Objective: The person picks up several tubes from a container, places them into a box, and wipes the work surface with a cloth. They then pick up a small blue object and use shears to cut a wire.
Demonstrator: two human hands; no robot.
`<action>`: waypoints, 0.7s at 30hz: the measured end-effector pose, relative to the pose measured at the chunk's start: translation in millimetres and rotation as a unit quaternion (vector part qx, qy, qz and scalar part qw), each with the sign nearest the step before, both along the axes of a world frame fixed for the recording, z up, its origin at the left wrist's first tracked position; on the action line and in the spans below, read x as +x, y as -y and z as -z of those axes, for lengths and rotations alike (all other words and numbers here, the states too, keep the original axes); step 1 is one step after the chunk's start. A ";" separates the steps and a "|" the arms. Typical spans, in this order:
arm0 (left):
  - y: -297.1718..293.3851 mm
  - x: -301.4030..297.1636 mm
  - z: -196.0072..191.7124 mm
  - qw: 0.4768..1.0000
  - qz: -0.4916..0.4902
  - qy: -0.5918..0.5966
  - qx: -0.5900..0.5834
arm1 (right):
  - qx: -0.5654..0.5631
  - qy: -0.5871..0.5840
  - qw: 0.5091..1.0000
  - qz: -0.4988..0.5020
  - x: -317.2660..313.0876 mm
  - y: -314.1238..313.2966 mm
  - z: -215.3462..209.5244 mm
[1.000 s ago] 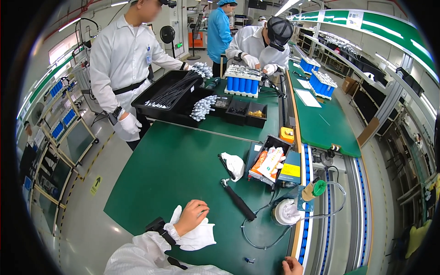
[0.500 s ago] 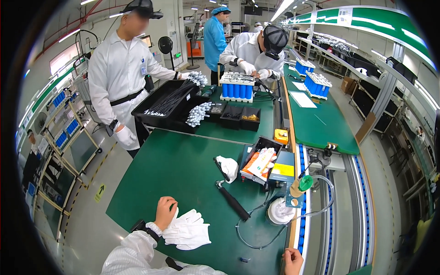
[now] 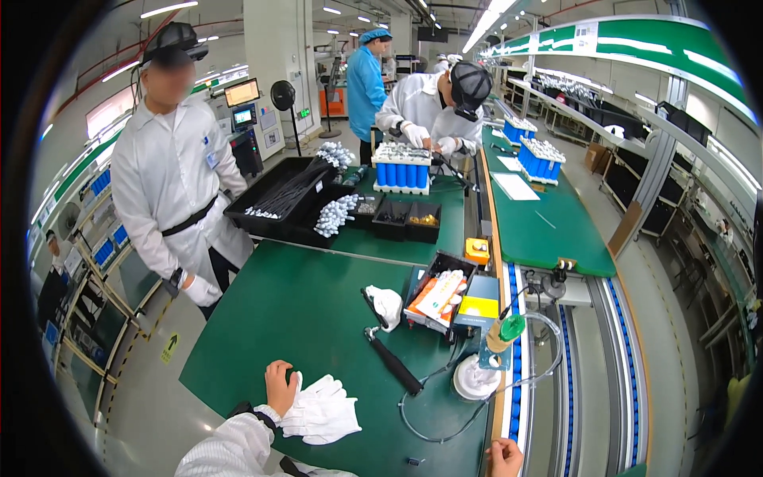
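My left hand (image 3: 280, 388) is bare and rests on the green table, its fingers loosely bent and nothing visible between them. Right beside it, touching or nearly so, lies a pair of white cloth gloves (image 3: 324, 412). At the table's right edge, low in the picture, my right hand (image 3: 504, 459) is bare too; its fingers are curled in with nothing visible in them. A small dark piece (image 3: 416, 461) lies to the left of that hand. Beyond the gloves are a black-handled tool (image 3: 393, 362) and a crumpled white cloth item (image 3: 386, 307).
A black box (image 3: 445, 290) with orange and white packets stands near the right edge, by a white tub (image 3: 476, 378) and a green-capped bottle (image 3: 506, 330). Roller tracks (image 3: 515, 381) run alongside. Black bins (image 3: 274, 199) and a blue cell pack (image 3: 403, 167) stand farther off, with co-workers around.
The co-worker at the left has taken a hand away from the black bins and stands farther left. My view has shifted slightly. My two hands and the gloves keep their places on the table.
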State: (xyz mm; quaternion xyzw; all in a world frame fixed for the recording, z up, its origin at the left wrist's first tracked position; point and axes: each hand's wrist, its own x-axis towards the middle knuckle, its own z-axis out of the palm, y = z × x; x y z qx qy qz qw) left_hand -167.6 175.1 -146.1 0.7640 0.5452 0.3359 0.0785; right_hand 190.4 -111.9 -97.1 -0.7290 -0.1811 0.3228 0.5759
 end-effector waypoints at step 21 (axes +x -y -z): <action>41.6 -192.5 82.9 0.723 -0.684 -0.089 -0.035 | -0.056 0.236 0.939 -0.244 -20.0 -43.1 9.4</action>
